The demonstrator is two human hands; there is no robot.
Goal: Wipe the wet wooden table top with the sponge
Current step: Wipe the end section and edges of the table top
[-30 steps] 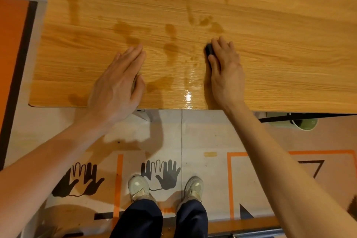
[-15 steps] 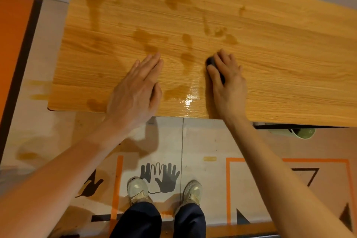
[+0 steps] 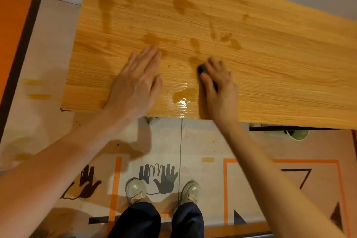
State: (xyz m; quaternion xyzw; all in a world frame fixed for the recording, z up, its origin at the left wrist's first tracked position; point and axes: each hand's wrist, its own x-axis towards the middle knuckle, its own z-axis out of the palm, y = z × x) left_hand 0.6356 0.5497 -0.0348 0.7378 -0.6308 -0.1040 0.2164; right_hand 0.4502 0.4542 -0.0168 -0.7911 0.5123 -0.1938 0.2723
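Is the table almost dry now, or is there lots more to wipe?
Lots more. Nothing looks clearly done: dark wet patches cover the far part of the table, and a shiny puddle sits at the near edge. In hand: the right hand grips the dark sponge beside that puddle, while the left hand rests flat.

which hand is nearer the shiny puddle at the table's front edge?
Right. The right hand, gripping the sponge, borders the puddle; the left hand lies flat slightly farther away.
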